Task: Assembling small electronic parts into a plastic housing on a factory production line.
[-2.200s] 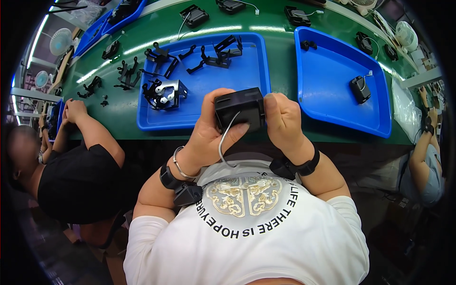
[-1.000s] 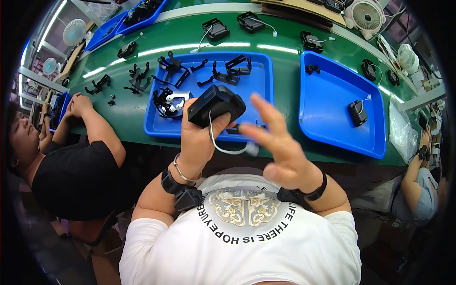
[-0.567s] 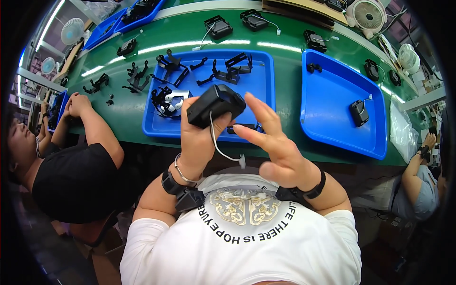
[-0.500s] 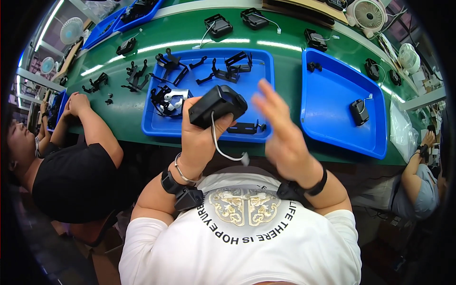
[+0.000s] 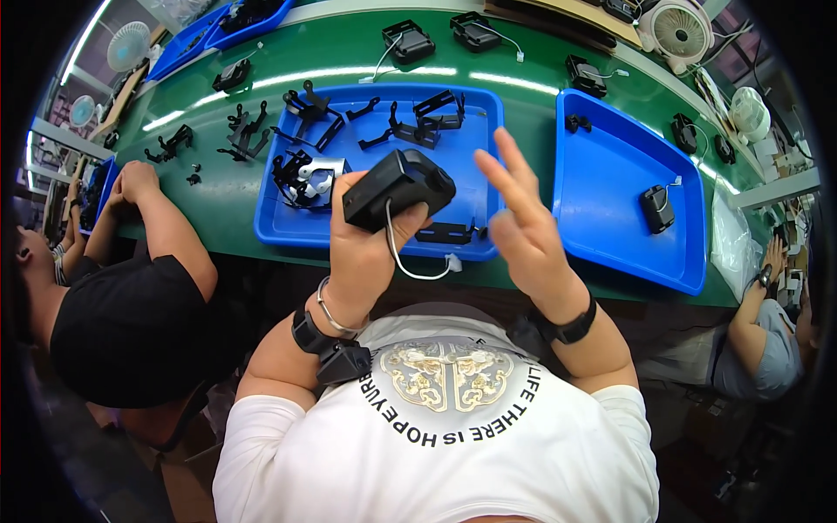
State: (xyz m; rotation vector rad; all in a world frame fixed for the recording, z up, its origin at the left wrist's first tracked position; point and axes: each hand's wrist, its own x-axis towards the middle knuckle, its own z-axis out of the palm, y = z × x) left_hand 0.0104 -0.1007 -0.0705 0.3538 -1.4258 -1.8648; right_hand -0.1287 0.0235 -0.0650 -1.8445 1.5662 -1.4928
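My left hand [image 5: 359, 257] is closed around a black boxy device [image 5: 399, 188], holding it tilted above the near edge of the left blue tray [image 5: 375, 237]. From the device's underside hangs a grey cable [image 5: 403, 263] with a white connector at its end. To the right of it, my right hand [image 5: 529, 228] is raised with the index and middle fingers stretched apart and nothing in it. Black brackets [image 5: 417, 126] and a silver bracket [image 5: 321, 178] lie in the left tray, and a black bar-shaped part [image 5: 445, 233] lies at its near right.
The right blue tray [image 5: 602, 248] holds another black device [image 5: 657, 209] and a small black part [image 5: 577, 123]. Several similar cabled devices [image 5: 408, 42] stand on the green table [image 5: 349, 77]. Loose brackets [image 5: 248, 131] lie left of the trays. Co-workers sit at both sides.
My right hand has turned, its index and middle fingers now spread apart. My left hand still holds the device at nearly the same spot. The cable's connector has swung up slightly.
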